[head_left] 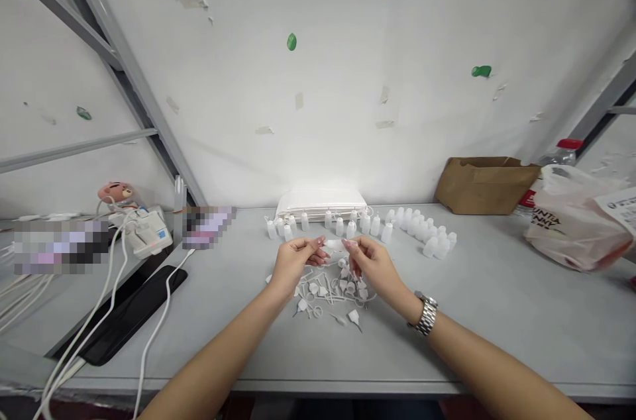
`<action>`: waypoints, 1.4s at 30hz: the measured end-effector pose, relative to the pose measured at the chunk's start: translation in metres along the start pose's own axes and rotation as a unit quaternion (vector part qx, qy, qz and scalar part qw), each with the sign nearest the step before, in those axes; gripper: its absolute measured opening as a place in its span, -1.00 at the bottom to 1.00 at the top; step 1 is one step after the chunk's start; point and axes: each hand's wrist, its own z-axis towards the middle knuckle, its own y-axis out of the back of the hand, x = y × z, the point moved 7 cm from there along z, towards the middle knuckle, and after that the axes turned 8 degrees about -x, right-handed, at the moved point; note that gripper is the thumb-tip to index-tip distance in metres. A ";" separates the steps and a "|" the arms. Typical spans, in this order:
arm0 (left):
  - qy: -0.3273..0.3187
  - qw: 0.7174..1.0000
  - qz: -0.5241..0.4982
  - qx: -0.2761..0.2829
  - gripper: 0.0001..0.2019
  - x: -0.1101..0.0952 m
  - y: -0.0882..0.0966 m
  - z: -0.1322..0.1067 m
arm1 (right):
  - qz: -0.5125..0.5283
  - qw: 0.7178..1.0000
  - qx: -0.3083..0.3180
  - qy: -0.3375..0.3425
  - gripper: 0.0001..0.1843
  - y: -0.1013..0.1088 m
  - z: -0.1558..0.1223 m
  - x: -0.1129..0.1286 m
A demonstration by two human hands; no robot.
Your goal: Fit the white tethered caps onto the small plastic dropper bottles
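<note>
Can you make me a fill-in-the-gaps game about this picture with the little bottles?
1. The left hand and right hand hold one small white plastic bottle over a table coloured ____.
2. The silver metal wristwatch is on the ____ wrist.
3. The crumpled paper bag by the wall is coloured ____.
4. The flat black phone lies on the ____ side of the table.
Missing words: grey, right, brown, left.

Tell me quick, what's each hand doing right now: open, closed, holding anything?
Left hand: closed, fingertips pinching one end of a small white bottle.
Right hand: closed, pinching the other end of it.
</note>
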 end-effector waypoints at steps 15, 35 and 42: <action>-0.146 0.980 0.055 0.121 -0.73 -0.018 -0.023 -0.015 | 0.081 0.987 0.110 -0.087 -0.46 -0.020 -0.006 -0.005; -0.050 0.834 0.515 -0.191 -0.83 -0.012 0.143 0.076 | 0.043 0.990 0.102 -0.088 -0.41 -0.013 -0.002 -0.007; -0.057 0.839 0.510 -0.181 -0.77 -0.007 0.138 0.079 | 0.043 0.990 0.111 -0.082 -0.42 -0.014 -0.001 -0.013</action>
